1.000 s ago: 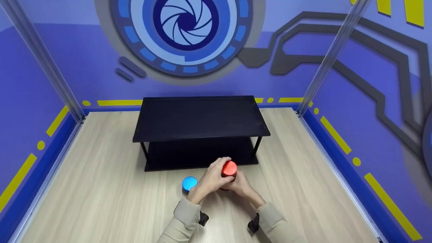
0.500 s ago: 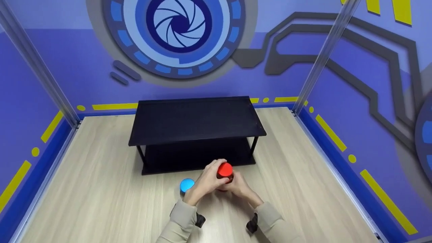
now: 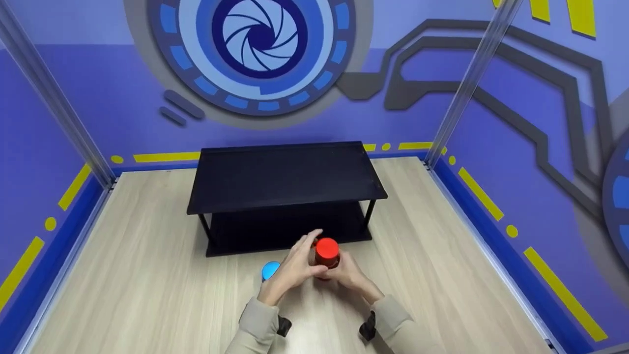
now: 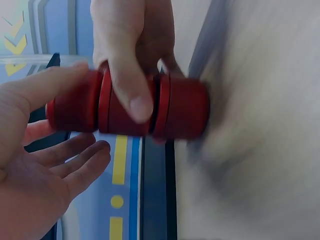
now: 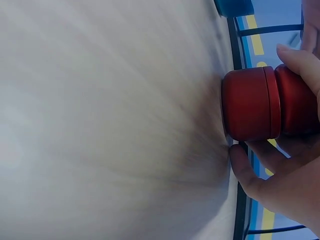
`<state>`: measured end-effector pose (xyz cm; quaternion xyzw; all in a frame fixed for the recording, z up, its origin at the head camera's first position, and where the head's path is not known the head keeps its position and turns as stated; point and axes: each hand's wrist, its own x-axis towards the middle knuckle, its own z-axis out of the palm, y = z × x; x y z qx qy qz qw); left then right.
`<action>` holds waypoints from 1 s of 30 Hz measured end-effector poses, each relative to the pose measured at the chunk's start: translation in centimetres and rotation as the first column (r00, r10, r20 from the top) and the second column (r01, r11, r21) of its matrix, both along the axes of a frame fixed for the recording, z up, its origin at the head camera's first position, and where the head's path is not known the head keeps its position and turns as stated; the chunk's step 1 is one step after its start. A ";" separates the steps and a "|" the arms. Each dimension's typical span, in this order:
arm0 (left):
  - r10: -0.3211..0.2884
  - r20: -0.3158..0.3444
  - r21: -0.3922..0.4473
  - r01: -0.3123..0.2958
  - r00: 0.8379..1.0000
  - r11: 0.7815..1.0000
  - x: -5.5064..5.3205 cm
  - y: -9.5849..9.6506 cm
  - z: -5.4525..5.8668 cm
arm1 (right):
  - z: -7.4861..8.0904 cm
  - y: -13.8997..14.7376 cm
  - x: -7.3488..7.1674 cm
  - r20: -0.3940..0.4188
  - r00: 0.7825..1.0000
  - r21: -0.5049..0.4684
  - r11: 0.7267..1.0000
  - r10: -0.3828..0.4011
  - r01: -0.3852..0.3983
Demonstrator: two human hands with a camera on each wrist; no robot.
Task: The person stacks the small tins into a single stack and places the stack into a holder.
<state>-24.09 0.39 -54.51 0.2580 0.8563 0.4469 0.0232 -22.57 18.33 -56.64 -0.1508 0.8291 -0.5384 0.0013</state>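
Both forearms reach forward and meet in front of the black shelf. The right hand wraps its fingers and thumb round the middle of the red jar, which stands upright on the wooden surface just before the shelf's lower tier. The left hand lies against the jar's lid end with fingers straight and spread, thumb along the top, gripping nothing. A blue jar stands just left of it, mostly hidden behind the left hand. Both wrist views are blurred across the surface, and the right wrist view cuts off the red jar's top.
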 end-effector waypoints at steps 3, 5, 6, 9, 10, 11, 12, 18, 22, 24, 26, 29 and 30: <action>0.043 -0.033 -0.004 -0.043 0.999 0.999 0.2 -1.7 -0.5 | -0.5 0.0 0.0 0.005 1.000 -0.014 1.000 0.021 -0.021; 0.092 -0.077 -0.017 -0.094 0.993 0.995 0.3 -2.9 -0.8 | -1.3 0.1 -0.2 0.012 1.000 -0.024 0.999 0.026 -0.026; 0.120 -0.096 -0.026 -0.123 0.988 0.992 0.2 -3.5 -0.9 | -1.7 0.2 -0.4 0.013 1.000 -0.028 0.999 0.025 -0.024; 0.193 -0.139 -0.075 -0.205 0.971 0.976 0.1 -5.2 -1.5 | -3.0 0.5 -1.0 0.020 1.000 -0.019 1.000 0.006 -0.006; 0.210 -0.140 -0.093 -0.224 0.968 0.970 0.0 -5.7 -1.7 | -3.4 0.6 -1.2 0.025 1.000 -0.016 1.000 0.000 0.000; 0.226 -0.138 -0.113 -0.242 0.964 0.964 0.0 -6.2 -1.9 | -3.5 0.7 -1.3 0.026 1.000 -0.015 1.000 0.001 -0.001; 0.238 -0.125 -0.133 -0.254 0.963 0.958 0.1 -6.6 -2.2 | -3.6 0.7 -1.4 0.033 0.999 -0.017 1.000 0.002 -0.002; 0.266 -0.013 -0.164 -0.264 0.964 0.950 0.6 -8.1 -3.3 | -3.5 0.8 -1.5 0.051 0.999 -0.039 0.999 0.015 -0.013; 0.240 0.040 -0.119 -0.234 0.970 0.965 0.9 -8.2 -3.4 | -3.3 0.7 -1.5 0.058 0.998 -0.046 0.999 -0.001 0.004; 0.225 0.060 -0.121 -0.217 0.972 0.969 1.2 -8.2 -3.4 | -3.3 0.8 -1.4 0.061 0.998 -0.041 0.999 -0.002 0.005; 0.217 0.067 -0.135 -0.207 0.974 0.969 1.4 -8.2 -3.4 | -3.3 0.8 -1.4 0.061 0.998 -0.030 1.000 0.000 0.002; 0.207 0.065 -0.153 -0.195 0.976 0.969 1.7 -8.2 -3.8 | -3.3 0.9 -1.4 0.064 0.998 -0.018 1.000 -0.004 0.005; 0.203 0.062 -0.156 -0.191 0.977 0.969 1.8 -8.3 -3.9 | -3.3 0.9 -1.5 0.060 0.998 -0.012 1.000 -0.004 0.005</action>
